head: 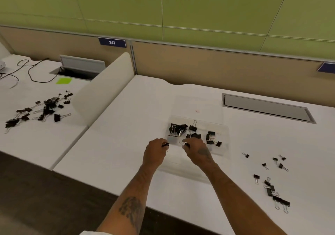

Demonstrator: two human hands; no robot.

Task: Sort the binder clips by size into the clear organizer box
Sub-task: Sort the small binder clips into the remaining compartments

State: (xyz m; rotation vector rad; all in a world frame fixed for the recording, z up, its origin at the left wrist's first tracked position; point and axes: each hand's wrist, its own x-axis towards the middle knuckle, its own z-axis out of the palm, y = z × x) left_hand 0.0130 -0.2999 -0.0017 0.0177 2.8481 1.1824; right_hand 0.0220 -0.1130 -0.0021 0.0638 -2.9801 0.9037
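The clear organizer box [223, 149] lies on the white desk in front of me, its lid open toward the back. Large black binder clips [177, 128] fill its left compartment, medium ones [194, 135] the middle, small ones [212, 138] the right. My left hand [154, 153] hovers at the box's near left corner, pinching a small black binder clip [165, 145]. My right hand [196, 150] is over the box's front middle, fingers closed on another small black clip [186, 145].
Loose small and medium binder clips [272, 185] lie scattered on the desk to the right. A bigger pile of clips [39, 109] sits on the neighbouring desk at left, beyond a white divider [103, 89]. A cable hatch [266, 108] is set into the desk at back right.
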